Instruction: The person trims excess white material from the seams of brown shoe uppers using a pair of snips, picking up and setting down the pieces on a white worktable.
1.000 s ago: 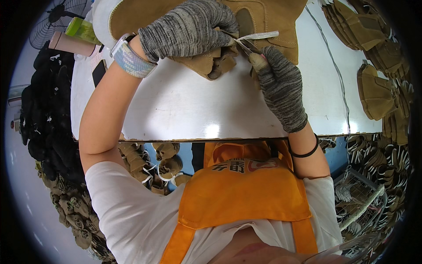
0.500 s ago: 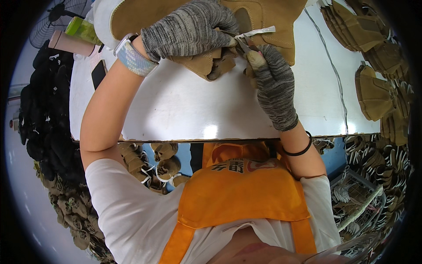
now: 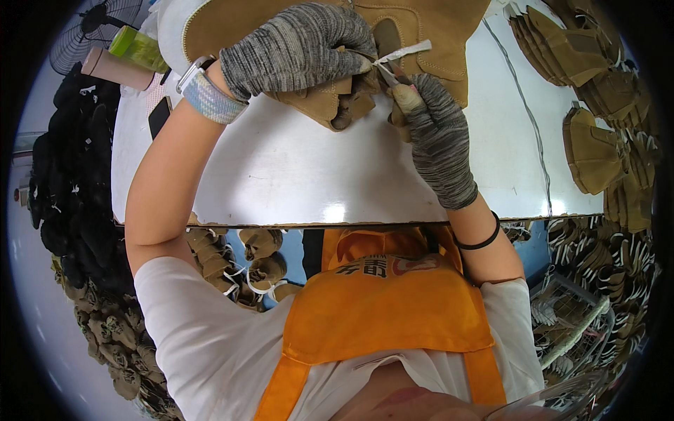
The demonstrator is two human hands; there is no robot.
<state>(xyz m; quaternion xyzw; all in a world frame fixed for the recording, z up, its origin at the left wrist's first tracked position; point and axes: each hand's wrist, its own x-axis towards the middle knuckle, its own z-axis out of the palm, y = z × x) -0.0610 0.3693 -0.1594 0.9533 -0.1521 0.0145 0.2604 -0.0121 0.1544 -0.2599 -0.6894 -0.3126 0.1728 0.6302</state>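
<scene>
Strip [image 3: 407, 51] tilted higher — phone [image 3: 160, 118] left, cable [image 3: 536, 128] right

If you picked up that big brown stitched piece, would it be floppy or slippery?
Probably bendy: the brown stitched piece has folded, curled parts just below the left hand. Probably not very slippery: its surface looks dull, while the white table shines. It likely wouldn't roll, since it spreads out wide.

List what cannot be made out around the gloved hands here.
Head view:
Metal tool: held end hidden by the right hand.
Brown material: partly behind the left hand; cut off by top edge.
White strip: inner end too small to tell whether tied.
</scene>
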